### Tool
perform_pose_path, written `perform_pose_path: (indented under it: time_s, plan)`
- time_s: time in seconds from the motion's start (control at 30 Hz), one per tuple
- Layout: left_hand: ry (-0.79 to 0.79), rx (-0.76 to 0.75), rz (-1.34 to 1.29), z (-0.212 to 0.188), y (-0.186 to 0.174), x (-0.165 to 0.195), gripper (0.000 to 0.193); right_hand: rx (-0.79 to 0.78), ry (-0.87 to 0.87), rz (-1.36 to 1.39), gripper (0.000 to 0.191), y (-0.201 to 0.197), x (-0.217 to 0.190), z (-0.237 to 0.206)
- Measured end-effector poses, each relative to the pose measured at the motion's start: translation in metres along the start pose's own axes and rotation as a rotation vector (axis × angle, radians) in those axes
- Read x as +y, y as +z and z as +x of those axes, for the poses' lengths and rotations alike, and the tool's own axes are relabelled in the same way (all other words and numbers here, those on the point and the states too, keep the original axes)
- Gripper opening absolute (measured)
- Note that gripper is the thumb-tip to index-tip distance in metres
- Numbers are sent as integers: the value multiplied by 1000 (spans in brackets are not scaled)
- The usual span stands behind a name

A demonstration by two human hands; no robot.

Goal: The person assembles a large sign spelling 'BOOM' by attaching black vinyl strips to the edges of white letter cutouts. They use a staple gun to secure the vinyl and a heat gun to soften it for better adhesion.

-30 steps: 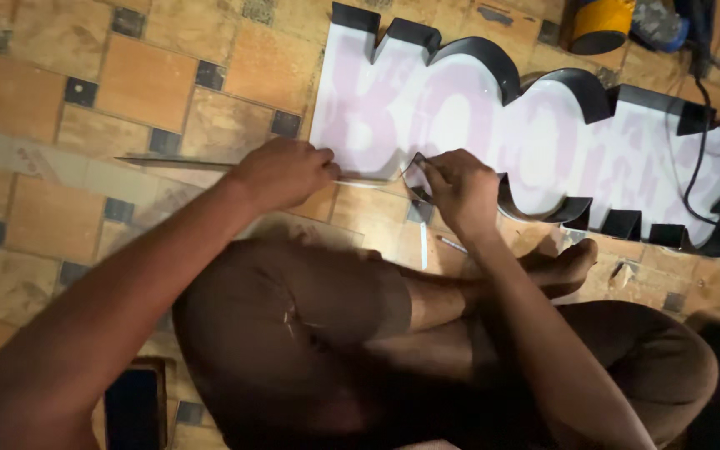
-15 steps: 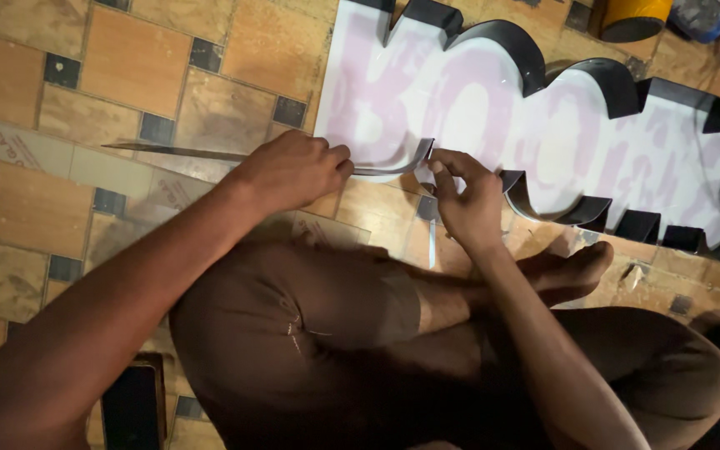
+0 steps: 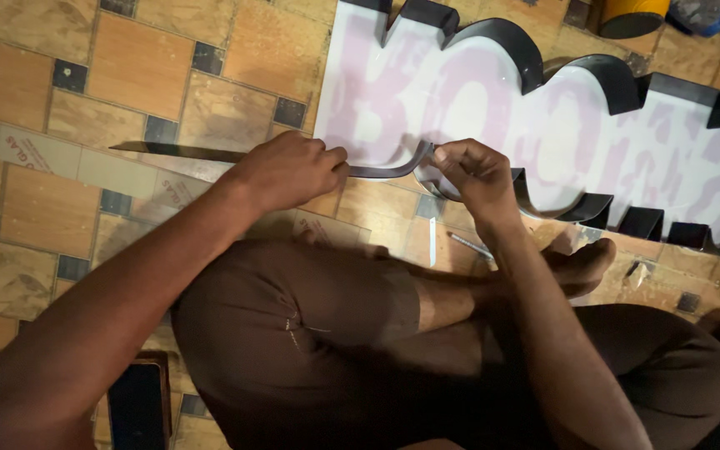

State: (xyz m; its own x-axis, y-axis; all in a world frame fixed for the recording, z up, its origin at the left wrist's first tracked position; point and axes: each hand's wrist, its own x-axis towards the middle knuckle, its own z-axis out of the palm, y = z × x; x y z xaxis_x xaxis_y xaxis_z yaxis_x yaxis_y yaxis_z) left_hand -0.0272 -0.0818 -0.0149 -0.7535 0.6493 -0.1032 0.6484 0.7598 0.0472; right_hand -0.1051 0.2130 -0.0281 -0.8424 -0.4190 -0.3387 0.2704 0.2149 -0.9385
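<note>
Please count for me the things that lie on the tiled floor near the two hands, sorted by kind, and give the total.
Dark metal strip, held by the left hand and bent by the right hand: 1
Large white sign with black raised edge: 1
Small slim tools by the foot: 2
Dark flat phone-like slab: 1
Yellow container: 1
Total: 6

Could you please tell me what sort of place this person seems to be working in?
Probably a sign-making workshop, with the work done on the floor. A large white sign with black raised edges lies on the tiled floor, and both the left hand and right hand bend a dark metal strip beside it.
</note>
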Motion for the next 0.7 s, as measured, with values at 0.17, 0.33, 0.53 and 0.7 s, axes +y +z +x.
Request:
perform_pose_path:
  time_s: [0.17,0.33,0.53,0.7]
  plan:
    - [34,48,46,0,-2,0,16,2,77,40,19,-5,-3,3]
    - [47,33,49,1,-3,1,14,-38,99,135,30,-7,-2,7]
    - [43,-41,36,3,-4,1,12,-38,145,145,30,-5,-4,9]
    - [34,-82,53,3,-6,1,13,-12,212,126,28,-2,-11,7]
